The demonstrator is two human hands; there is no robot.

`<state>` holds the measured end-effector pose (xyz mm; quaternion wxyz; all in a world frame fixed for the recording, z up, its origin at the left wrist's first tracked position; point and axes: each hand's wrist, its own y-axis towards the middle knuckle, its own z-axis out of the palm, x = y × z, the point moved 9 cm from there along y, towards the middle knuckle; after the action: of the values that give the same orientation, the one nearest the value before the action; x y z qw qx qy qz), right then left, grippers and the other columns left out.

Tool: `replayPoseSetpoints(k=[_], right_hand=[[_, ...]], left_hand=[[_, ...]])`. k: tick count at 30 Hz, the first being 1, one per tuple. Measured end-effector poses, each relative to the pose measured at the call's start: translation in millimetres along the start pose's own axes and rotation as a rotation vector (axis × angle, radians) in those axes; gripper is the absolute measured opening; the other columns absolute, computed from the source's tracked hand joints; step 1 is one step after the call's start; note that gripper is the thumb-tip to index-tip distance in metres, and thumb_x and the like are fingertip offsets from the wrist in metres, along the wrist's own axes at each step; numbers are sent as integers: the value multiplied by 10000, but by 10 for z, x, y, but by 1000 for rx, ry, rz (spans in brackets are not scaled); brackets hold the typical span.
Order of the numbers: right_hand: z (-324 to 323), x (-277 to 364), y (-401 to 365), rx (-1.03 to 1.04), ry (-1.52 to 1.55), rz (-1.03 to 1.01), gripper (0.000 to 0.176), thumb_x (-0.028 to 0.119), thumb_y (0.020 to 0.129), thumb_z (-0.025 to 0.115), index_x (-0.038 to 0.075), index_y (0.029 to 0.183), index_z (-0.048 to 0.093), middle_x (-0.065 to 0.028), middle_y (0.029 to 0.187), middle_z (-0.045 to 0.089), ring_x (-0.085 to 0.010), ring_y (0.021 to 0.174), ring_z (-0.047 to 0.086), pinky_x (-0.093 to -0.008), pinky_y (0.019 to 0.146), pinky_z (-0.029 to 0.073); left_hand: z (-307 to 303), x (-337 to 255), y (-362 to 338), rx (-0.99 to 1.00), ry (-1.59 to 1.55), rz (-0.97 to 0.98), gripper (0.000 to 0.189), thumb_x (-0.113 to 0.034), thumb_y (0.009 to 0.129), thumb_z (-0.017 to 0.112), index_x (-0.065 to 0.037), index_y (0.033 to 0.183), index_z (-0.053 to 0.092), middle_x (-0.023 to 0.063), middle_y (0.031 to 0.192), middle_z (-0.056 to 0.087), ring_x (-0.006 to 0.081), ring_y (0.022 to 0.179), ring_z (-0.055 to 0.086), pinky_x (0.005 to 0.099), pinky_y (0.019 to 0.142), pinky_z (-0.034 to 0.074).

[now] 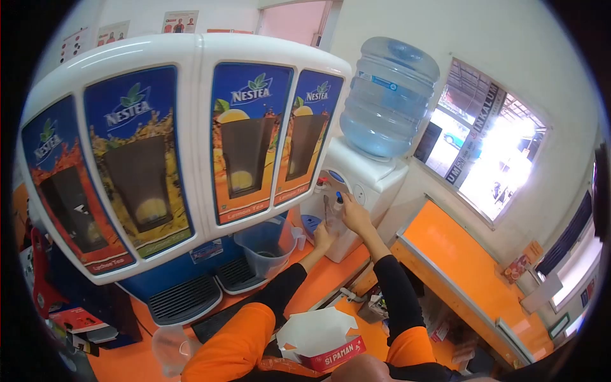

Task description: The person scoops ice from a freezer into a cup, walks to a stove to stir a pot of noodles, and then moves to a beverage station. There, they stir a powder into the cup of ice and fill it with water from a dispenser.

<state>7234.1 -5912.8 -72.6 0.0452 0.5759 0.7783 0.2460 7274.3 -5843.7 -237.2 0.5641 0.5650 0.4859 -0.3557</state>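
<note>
Both hands reach forward to the front of a white water dispenser (370, 177). My left hand (323, 237) is closed around the lower part of a see-through vessel (333, 219), probably a clear plastic cup, held upright beneath the taps. Higher up and to the right, my right hand (358, 215) has its fingers bent at the blue tap (338, 197); its fingertips are partly hidden. Just left of that is the red tap (321, 183). A large blue-tinted water bottle (391, 95) stands inverted on top of the dispenser.
A NESTEA drink machine (202, 153) fills the left, with a clear plastic jug (262, 245) at its drip tray (184, 299). Near my body lies an open red-and-white box (318, 337), with another clear jug (172, 350) to its left. An orange counter (468, 267) extends right.
</note>
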Motion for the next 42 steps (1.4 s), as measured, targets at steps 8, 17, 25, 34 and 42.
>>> replayPoseSetpoints(k=[8,17,25,34,42], right_hand=[[34,-112,16,87,19,-36,390,-12,760,455,87,1128,542,-99,1141,501,-334,949,565,-424,782,471],[220,19,-5,63,-331,-171,360,29,751,523,111,1096,591,-122,1169,443,-276,1018,537,-375,764,507],[192,-8,-11,94,-302,-147,333,61,769,525,124,1086,605,-119,1101,452,-274,982,549,-386,732,513],[226,-22,10,99,-320,-112,326,65,773,534,137,1083,604,-119,1113,452,-281,994,547,-389,722,514],[269,-48,21,144,-343,-94,350,54,767,545,154,1100,587,-132,1191,435,-288,1018,542,-390,753,511]], left_hand=[[129,204,362,-33,77,-73,477,-194,594,774,-84,1032,621,150,953,650,303,904,619,373,776,480],[86,84,337,-23,81,-117,463,-222,611,758,-47,1018,623,166,933,652,307,891,627,362,772,483],[135,155,358,36,31,-185,541,-273,566,790,-76,1041,621,138,1005,645,267,947,618,347,794,473],[194,248,418,73,70,-133,564,-302,556,793,-51,1027,611,137,939,661,275,884,638,351,770,488],[180,208,400,80,77,-141,548,-332,569,778,-52,1009,610,152,949,657,282,902,635,357,764,489]])
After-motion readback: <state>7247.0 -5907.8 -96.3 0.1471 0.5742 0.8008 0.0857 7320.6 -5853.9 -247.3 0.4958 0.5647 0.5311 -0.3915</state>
